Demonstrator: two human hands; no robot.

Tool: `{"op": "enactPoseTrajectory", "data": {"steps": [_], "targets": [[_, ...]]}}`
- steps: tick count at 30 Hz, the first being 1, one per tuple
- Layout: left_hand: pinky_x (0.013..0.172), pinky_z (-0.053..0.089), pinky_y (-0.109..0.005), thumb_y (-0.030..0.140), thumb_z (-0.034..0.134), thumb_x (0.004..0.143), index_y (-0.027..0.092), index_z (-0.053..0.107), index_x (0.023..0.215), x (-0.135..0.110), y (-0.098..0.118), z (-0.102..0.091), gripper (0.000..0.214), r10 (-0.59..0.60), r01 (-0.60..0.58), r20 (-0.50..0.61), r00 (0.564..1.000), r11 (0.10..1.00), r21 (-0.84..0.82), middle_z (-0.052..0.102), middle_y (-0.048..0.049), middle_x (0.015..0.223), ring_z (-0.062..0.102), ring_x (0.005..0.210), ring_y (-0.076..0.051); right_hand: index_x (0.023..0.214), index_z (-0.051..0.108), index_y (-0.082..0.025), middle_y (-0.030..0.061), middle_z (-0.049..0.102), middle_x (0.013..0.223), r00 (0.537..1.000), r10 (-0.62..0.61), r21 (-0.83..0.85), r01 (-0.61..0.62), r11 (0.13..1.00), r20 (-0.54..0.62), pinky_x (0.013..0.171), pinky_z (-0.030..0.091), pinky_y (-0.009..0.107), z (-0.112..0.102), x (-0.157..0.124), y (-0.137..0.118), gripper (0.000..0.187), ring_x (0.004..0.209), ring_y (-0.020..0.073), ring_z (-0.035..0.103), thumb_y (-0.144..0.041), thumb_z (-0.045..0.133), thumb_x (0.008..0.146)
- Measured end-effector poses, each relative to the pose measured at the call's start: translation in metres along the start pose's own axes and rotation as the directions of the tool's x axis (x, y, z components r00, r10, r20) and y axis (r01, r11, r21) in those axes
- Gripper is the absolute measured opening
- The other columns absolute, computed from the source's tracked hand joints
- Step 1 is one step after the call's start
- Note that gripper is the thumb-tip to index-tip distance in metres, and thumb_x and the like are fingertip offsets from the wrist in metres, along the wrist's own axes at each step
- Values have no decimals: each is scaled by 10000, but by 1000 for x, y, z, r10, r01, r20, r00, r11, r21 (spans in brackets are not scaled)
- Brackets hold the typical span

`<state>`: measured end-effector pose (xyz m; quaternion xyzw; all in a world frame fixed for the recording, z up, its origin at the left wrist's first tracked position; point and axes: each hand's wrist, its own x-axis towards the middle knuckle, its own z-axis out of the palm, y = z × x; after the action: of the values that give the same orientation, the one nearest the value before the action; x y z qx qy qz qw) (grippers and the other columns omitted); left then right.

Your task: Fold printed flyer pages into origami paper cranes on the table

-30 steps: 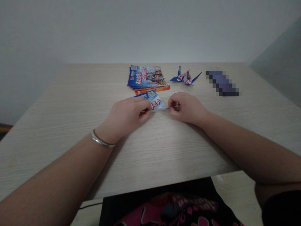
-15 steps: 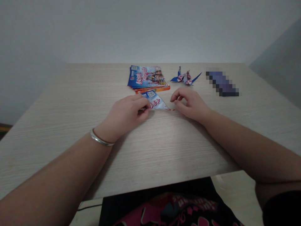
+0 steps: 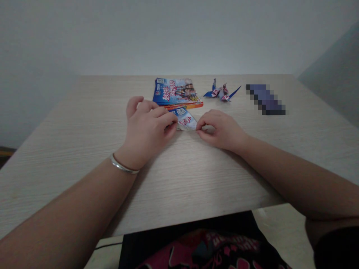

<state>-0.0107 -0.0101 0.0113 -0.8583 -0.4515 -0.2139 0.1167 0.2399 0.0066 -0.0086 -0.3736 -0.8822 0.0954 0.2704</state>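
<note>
A printed sheet of paper (image 3: 185, 118), blue and white with red lettering and a QR code, lies folded into a pointed shape between my hands. With thumb and index finger, my left hand (image 3: 148, 125) pinches its near edge, the other fingers raised and partly curled. The paper's left part is hidden behind that hand. At the right corner, my right hand (image 3: 221, 129) has its thumb and fingertips closed on the paper. Just beyond the sheet sits a stack of printed leaflets (image 3: 176, 91).
Folded paper cranes (image 3: 221, 92) in the same blue print stand to the right of the leaflets. Farther right is a blurred-out dark rectangular object (image 3: 265, 99). Everything rests on a pale wood-grain table (image 3: 179, 179), with a wall behind it.
My right hand has come left and closed on the paper's right corner, which was free of its fingers before. The outer fingers of my left hand have lifted.
</note>
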Motion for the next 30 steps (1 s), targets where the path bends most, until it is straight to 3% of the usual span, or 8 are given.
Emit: {"op": "enactPoseTrajectory", "data": {"steps": [3, 4, 5, 12, 24, 30], "targets": [[1090, 366, -591, 320, 491, 1019, 261, 739, 1020, 0, 7, -2, 255, 81, -81, -31, 996, 997, 4, 780, -51, 1030, 615, 1065, -297, 842, 657, -224, 54, 759, 926, 998, -69, 22, 69, 997, 0, 886, 501, 378, 1, 3, -4, 46, 938, 236, 684, -232, 612, 842], [1084, 385, -563, 313, 483, 1030, 253, 737, 1072, 0, 9, -2, 265, 121, -120, 33, 992, 993, -21, 780, -48, 1092, 613, 1091, -289, 843, 646, -228, 54, 762, 941, 996, -90, 32, 90, 995, -2, 901, 505, 383, 1, 4, -5, 41, 950, 237, 689, -227, 605, 839], [1040, 409, -546, 317, 495, 1015, 244, 739, 970, 1, 11, -2, 259, 135, -136, -28, 991, 989, -53, 784, -37, 997, 624, 1012, -276, 844, 637, -231, 55, 764, 953, 994, -105, 40, 105, 994, 0, 911, 508, 388, 2, 4, -6, 38, 961, 238, 693, -224, 600, 837], [944, 434, -463, 266, 504, 938, 231, 653, 817, 5, 15, 4, 195, 176, -172, 14, 984, 971, -164, 748, -25, 899, 624, 877, -227, 828, 605, -229, 73, 764, 953, 992, -114, 26, 113, 993, 56, 873, 520, 395, 3, 6, -11, 14, 950, 251, 703, -231, 592, 827], [920, 437, -481, 223, 517, 865, 235, 609, 717, 11, 11, 2, 174, 234, -226, 87, 968, 969, -97, 679, -41, 776, 597, 852, -249, 731, 519, -250, 24, 801, 990, 975, -219, 222, 205, 953, 41, 905, 543, 394, -1, 2, 0, 150, 963, 213, 738, -131, 609, 723], [911, 443, -454, 207, 546, 807, 231, 574, 676, 10, -3, 6, 136, 218, -210, 89, 972, 973, -94, 662, -25, 749, 597, 816, -232, 713, 470, -250, 35, 813, 973, 964, -265, 287, 260, 922, -19, 835, 542, 370, -7, -4, 7, 192, 897, 205, 744, -103, 589, 685]]}}
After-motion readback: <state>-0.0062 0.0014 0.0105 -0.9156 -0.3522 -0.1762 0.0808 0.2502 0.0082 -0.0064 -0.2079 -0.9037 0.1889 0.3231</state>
